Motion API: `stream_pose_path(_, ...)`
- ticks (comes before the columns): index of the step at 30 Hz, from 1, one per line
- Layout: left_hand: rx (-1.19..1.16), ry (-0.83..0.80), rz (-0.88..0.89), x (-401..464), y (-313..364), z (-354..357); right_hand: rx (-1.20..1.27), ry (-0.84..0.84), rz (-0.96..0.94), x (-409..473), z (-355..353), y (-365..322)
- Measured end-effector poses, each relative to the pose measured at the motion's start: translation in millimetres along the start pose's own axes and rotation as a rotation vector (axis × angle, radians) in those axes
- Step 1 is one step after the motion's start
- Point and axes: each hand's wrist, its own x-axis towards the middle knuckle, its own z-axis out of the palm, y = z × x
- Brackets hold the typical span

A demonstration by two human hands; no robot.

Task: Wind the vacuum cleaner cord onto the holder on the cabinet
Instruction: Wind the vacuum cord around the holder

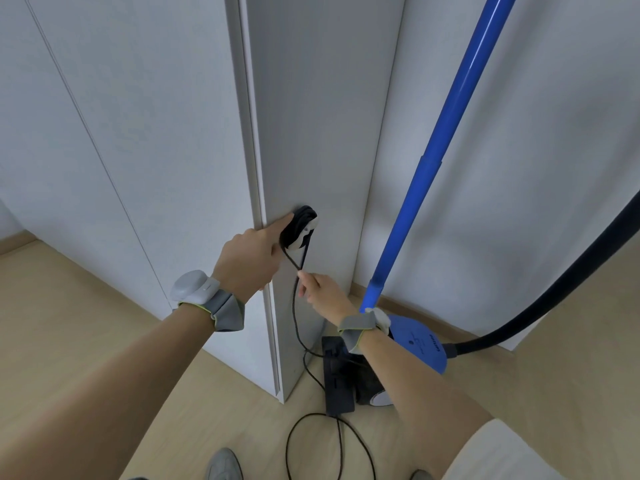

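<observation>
The coils on the holder [300, 227] were steadied by the left hand [250, 255], fingers extended; the cord [295, 306] was pinched taut in the right hand [320, 289] for winding.

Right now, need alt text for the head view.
The left hand steadies the cord holder on the white cabinet while the right hand pinches the black cord. More cord loops on the floor beside a blue vacuum cleaner.

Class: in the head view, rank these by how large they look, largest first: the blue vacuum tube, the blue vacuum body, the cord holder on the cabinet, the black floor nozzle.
1. blue vacuum tube
2. blue vacuum body, partly hidden by the right forearm
3. black floor nozzle, close to the body's size, so this order is unsure
4. cord holder
</observation>
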Motion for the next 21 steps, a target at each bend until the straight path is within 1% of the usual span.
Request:
stream_pose_path(4, 0.007, 0.001, -0.010, -1.2, -0.9, 1.7, -0.035, -0.001, 0.065, 26.7, -32.8, 10.7)
stream_pose_path(8, 0.002, 0.003, -0.034, 0.1, -2.3, 6.4, 0.019, 0.092, 0.156, 48.1, -64.0, 11.7)
stream_pose_path(10, 0.002, 0.011, -0.031, -0.3, -2.9, 9.1, 0.056, 0.108, 0.179, 57.4, -73.3, 1.2)
stream_pose_path(14, 0.014, 0.028, -0.023, 0.1, -4.1, 11.3, 0.171, 0.071, 0.261, 78.1, -83.1, -29.2)
stream_pose_path(17, 0.010, 0.035, -0.021, 0.0, -5.2, 10.0, 0.268, 0.074, 0.314, 92.3, -90.0, -52.3)
stream_pose_path(19, 0.002, 0.033, -0.023, 0.1, -4.9, 9.6, 0.307, 0.085, 0.316, 98.9, -94.7, -64.7)
stream_pose_path(21, 0.000, 0.033, -0.025, 0.8, -4.5, 9.9, 0.291, 0.103, 0.301, 100.5, -98.6, -72.8)
